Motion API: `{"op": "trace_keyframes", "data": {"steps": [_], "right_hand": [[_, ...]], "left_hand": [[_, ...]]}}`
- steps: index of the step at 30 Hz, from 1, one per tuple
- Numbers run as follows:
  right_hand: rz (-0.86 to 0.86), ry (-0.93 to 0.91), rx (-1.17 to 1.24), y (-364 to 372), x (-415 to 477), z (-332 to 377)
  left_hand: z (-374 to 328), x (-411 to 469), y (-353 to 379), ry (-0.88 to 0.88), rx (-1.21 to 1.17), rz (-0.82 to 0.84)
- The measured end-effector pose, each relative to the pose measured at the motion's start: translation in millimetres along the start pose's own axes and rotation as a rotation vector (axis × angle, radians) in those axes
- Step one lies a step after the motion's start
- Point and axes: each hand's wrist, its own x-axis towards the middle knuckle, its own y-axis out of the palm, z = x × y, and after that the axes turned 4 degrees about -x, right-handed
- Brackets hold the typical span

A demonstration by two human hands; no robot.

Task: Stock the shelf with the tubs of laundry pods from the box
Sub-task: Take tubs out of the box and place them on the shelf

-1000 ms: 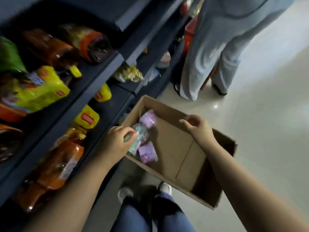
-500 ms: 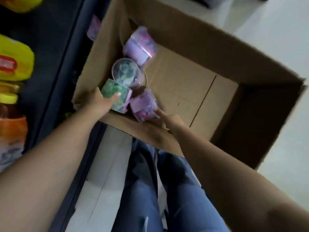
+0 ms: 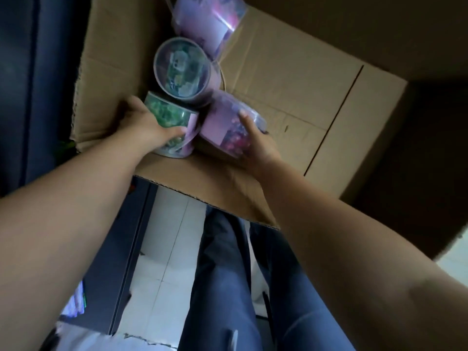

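Note:
An open cardboard box (image 3: pixel 298 79) sits on the floor below me with several clear tubs of laundry pods in its left corner. My left hand (image 3: pixel 145 124) is wrapped around a tub of green pods (image 3: pixel 168 115) lying on its side. My right hand (image 3: pixel 255 145) grips a tub of purple pods (image 3: pixel 225 122), also on its side. Just beyond them an upright tub (image 3: pixel 182 68) shows its round lid. A further purple tub (image 3: pixel 210 19) lies at the far wall of the box.
The dark shelf unit (image 3: pixel 30 84) runs along the left, right beside the box. My legs in blue jeans (image 3: pixel 228 287) stand on the pale tiled floor (image 3: pixel 162 249) near the box's front edge. The right part of the box floor is bare cardboard.
The view has dropped from the shelves down into the box. My left hand has closed around the green tub, and my right hand has come down from above the box and taken the purple tub.

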Motion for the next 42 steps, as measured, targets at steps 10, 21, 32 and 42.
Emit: {"op": "trace_keyframes", "data": {"steps": [10, 21, 32, 42], "right_hand": [[-0.21, -0.015, 0.137, -101, -38, 39], [-0.346, -0.092, 0.107, -163, -35, 36], [-0.192, -0.095, 0.11, -166, -19, 21], [-0.177, -0.242, 0.044, -144, -63, 46]], "left_hand": [[-25, -46, -7, -0.078, -0.746, 0.394], [-77, -59, 86, -0.373, -0.745, 0.481], [-62, -11, 76, 0.444, 0.156, 0.224], [-81, -44, 68, 0.28, -0.566, 0.117]]}}
